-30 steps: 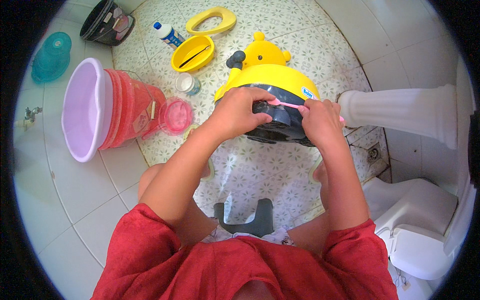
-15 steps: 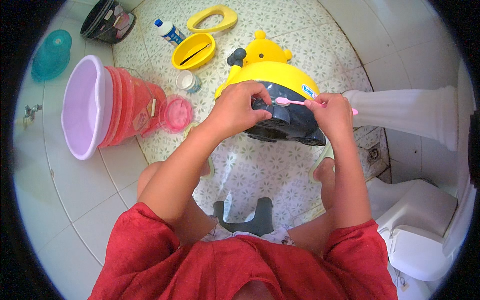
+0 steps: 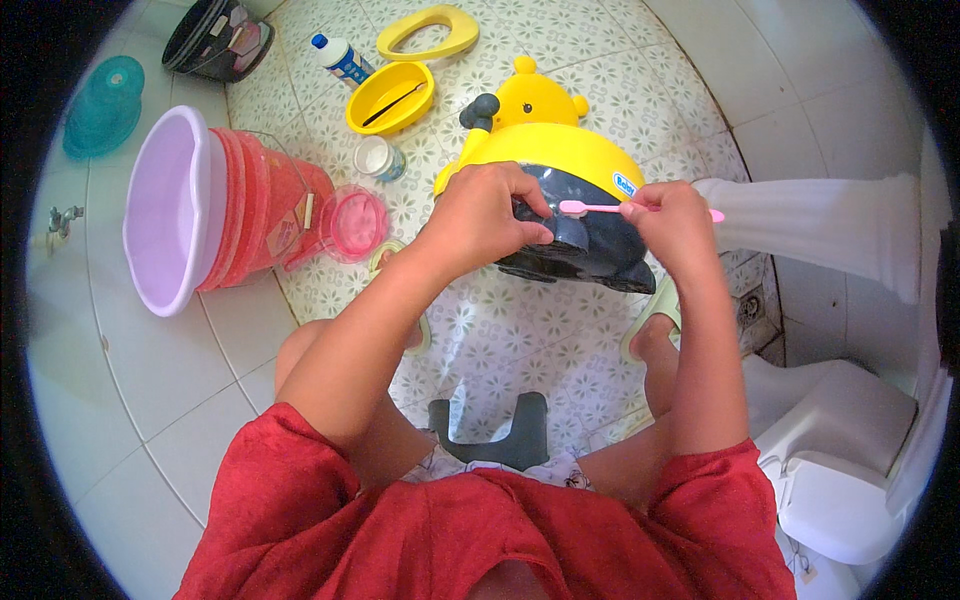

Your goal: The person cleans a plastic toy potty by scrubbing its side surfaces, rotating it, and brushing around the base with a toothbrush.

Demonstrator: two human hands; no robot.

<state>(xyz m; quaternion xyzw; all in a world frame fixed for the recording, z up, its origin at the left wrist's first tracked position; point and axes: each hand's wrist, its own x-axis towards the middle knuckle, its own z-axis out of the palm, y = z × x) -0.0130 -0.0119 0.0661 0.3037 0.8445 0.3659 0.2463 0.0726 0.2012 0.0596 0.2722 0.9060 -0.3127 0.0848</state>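
The right hand (image 3: 672,215), clamped on the pink toothbrush (image 3: 600,208), has lifted it level; the left hand (image 3: 487,215) still grips the yellow potty (image 3: 540,150).

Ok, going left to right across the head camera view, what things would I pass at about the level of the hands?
Lilac basin → red bucket → pink lidded cup → left hand on the yellow potty → pink toothbrush → right hand → white pedestal.

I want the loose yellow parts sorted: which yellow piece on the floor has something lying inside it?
The yellow bowl-shaped insert, beside the white bottle: a dark stick lies in it. The yellow seat ring behind it is an open loop.
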